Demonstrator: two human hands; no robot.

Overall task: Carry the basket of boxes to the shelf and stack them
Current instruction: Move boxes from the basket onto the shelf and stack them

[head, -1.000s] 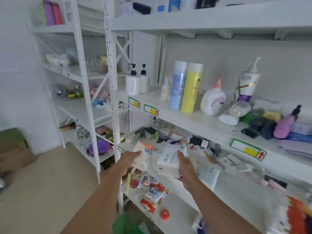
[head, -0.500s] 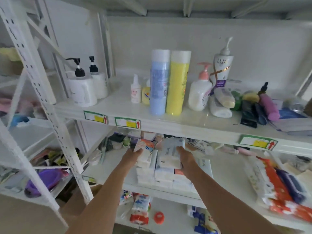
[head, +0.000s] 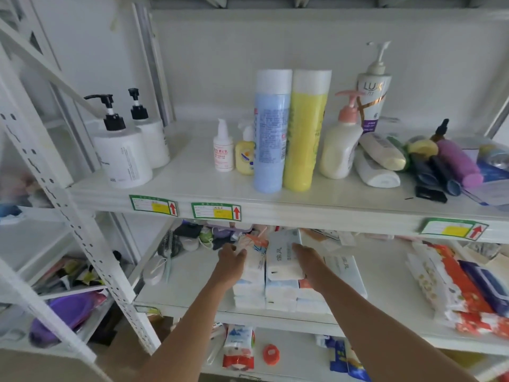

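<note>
On the middle shelf [head: 192, 282] stands a stack of white tissue packs [head: 278, 296], two columns wide. My left hand [head: 230, 261] grips a pack with an orange and blue print [head: 254, 253] on top of the left column. My right hand [head: 305, 256] holds a white pack with grey lettering [head: 283, 255] on top of the right column. Both packs rest on or just above the stack. The basket is out of view.
The upper shelf [head: 192, 186] carries pump bottles [head: 122, 155], tall blue [head: 271, 130] and yellow bottles [head: 305, 130] and lotions, low over my hands. More wrapped packs [head: 451, 288] lie to the right. A perforated shelf post [head: 68, 216] stands at the left.
I have stepped closer to the shelf. Both hands moved forward and brought the two packs onto the tops of the stack's columns.
</note>
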